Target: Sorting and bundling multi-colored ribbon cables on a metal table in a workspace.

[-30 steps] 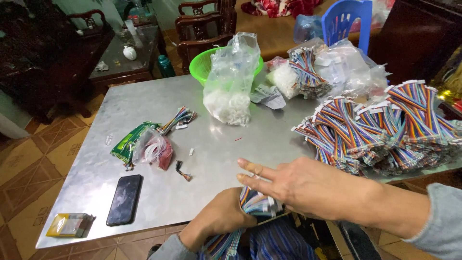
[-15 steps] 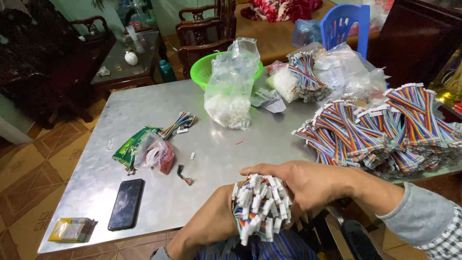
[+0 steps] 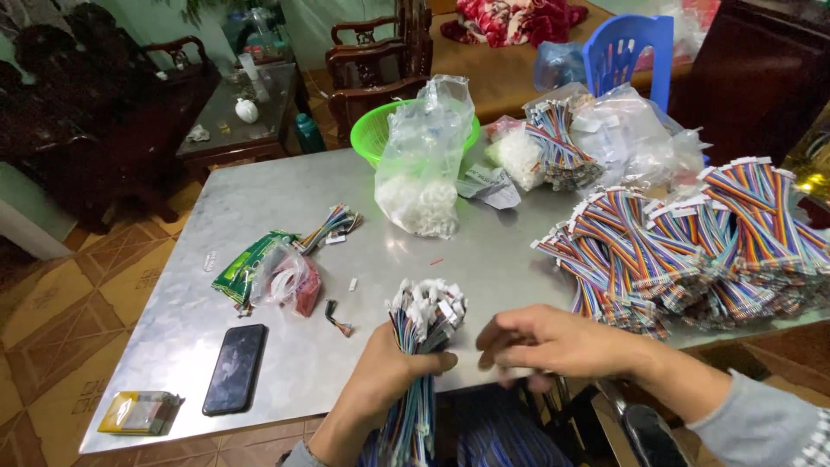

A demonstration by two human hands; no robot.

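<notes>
Left grip (image 3: 393, 367) closed — wire bundle (image 3: 424, 346)

The left hand (image 3: 393, 367), at six o'clock, is curled into a fist with the forearm running down to the bottom edge, while the right hand (image 3: 540, 346), at four o'clock, hovers just beside it, fingers spread and pointing toward nine o'clock.

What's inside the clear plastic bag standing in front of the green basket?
The clear plastic bag holds a heap of small white connector pieces at its bottom; the top is empty and crumpled. It hides most of the green basket, so that basket's contents cannot be seen.
</notes>
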